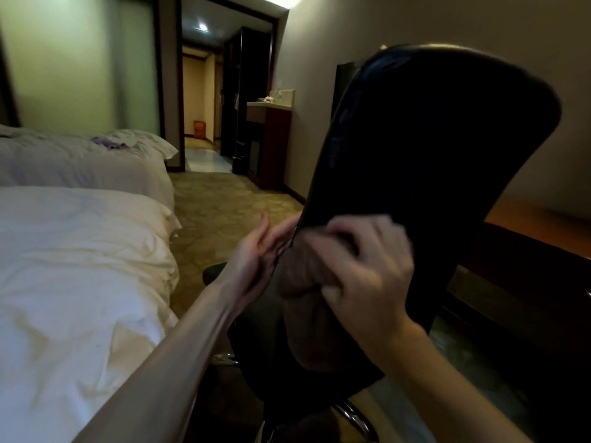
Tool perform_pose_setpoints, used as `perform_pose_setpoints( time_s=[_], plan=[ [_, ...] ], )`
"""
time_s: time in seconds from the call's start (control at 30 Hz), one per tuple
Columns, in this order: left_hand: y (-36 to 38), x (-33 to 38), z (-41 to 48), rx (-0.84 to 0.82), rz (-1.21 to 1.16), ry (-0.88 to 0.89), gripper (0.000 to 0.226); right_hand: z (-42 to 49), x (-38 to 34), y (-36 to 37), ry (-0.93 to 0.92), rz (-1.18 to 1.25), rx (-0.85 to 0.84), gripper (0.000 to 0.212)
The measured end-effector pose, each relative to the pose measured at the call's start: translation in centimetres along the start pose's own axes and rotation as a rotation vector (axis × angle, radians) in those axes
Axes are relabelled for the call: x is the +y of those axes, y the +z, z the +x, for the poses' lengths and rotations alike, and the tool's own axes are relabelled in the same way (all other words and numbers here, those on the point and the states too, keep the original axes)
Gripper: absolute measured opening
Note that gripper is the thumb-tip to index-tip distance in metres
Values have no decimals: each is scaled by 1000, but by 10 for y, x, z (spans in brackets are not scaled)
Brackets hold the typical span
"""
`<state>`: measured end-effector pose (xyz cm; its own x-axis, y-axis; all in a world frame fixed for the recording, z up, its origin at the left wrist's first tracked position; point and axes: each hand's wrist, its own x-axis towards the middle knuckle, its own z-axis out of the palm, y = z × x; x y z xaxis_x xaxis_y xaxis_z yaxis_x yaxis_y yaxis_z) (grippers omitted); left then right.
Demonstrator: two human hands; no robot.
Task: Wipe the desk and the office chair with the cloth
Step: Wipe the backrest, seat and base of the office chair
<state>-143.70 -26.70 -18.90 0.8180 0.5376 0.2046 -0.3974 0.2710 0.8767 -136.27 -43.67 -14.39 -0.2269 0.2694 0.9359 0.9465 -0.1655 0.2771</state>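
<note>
The black office chair (431, 148) fills the right of the view, its tall backrest turned toward me. My right hand (364, 273) is shut on a brownish cloth (303, 276), which it presses against the lower left edge of the backrest; the hand is blurred. The cloth hangs down from the hand in front of the chair. My left hand (259, 260) is at the backrest's left edge with fingers spread, touching the edge and holding nothing. The wooden desk (531, 225) shows behind the chair at the right.
Close on my left stands a bed with white bedding (80, 266). Patterned carpet (224, 206) runs ahead to a doorway and hallway. A dark cabinet (271, 139) stands against the far wall. The chair's chrome base (355, 414) is near the bottom.
</note>
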Motion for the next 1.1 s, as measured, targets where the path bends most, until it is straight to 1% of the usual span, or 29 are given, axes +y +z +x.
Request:
perform_pose_setpoints(
  time_s=[0.03,0.07,0.1,0.13,0.17,0.2,0.3,0.33,0.37,0.43,0.5,0.57,0.63,0.7,0.77,0.83,0.87,0.9,0.93,0.97,1.03,1.1],
  plan=[
    [-5,-6,2,-40,18,15,64,19,0,2,10,-4,77,21],
    [-8,-10,1,-50,37,60,63,34,-1,6,11,-22,110,20],
    [-10,-12,0,-10,80,88,54,40,-4,11,3,-48,99,19],
    [-9,-12,3,-7,117,84,48,38,-7,15,-12,-72,60,17],
    [-10,-13,11,-1,106,53,51,28,-9,18,-20,-81,5,14],
    [-10,-9,14,-2,72,21,59,15,-9,18,-25,-84,-54,12],
    [-8,1,13,-27,10,-15,66,-17,-6,7,-36,-75,-244,21],
    [-5,1,12,-42,5,-11,67,-17,-5,3,-37,-68,-273,22],
    [-1,2,11,-53,16,-10,67,-12,-4,-2,-35,-56,-267,23],
    [5,5,10,-31,49,4,65,9,-2,-13,-11,-28,-168,27],
    [14,10,11,-2,141,64,51,39,5,-26,8,-43,-5,27],
    [29,21,15,18,252,159,37,74,15,-40,20,-109,148,24],
    [44,37,21,15,269,211,37,113,25,-52,24,-192,274,22],
    [61,55,28,-36,269,257,37,148,33,-60,61,-287,335,21],
    [76,67,31,-76,225,283,41,171,38,-61,118,-366,281,22],
    [84,70,32,-107,99,270,52,168,33,-51,137,-416,202,26],
    [85,69,31,-101,24,246,56,156,26,-43,114,-415,187,21],
    [83,68,31,-81,-50,223,58,138,19,-34,55,-392,178,13],
    [81,69,31,-92,-127,185,60,118,11,-25,-28,-348,158,10],
    [79,70,28,-124,-213,138,67,98,3,-19,-116,-293,109,15],
    [76,74,23,-195,-273,85,83,74,-1,-18,-222,-246,3,18],
    [75,76,18,-199,-278,68,90,85,9,-26,-206,-257,-25,17]
  ],
)
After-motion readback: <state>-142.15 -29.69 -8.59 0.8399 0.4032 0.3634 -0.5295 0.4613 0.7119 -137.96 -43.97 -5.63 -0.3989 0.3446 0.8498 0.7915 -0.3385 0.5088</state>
